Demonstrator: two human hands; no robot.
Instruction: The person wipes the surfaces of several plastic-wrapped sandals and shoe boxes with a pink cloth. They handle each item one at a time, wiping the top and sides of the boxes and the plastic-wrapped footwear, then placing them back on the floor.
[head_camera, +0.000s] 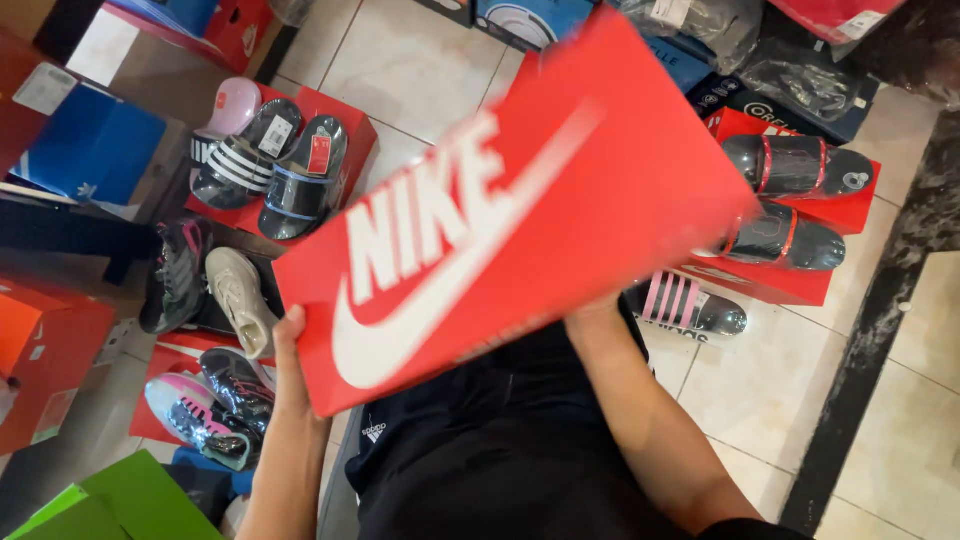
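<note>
I hold a large red shoebox (560, 180) with a white logo up in front of me, tilted so its far end points up and right. My left hand (291, 365) grips its near left corner, thumb on the lid. Under the box's near right edge sits my right hand (592, 312), mostly hidden by the box. The box is motion-blurred. My dark shorts (500, 440) show below it.
Black slides wrapped in plastic lie on red boxes at left (270, 165) and right (790, 165). Sneakers (240, 295) sit on boxes at lower left. Blue (95, 150), orange (40, 350) and green (120, 500) boxes crowd the left side. Pale tiled floor (800, 380) lies to the right.
</note>
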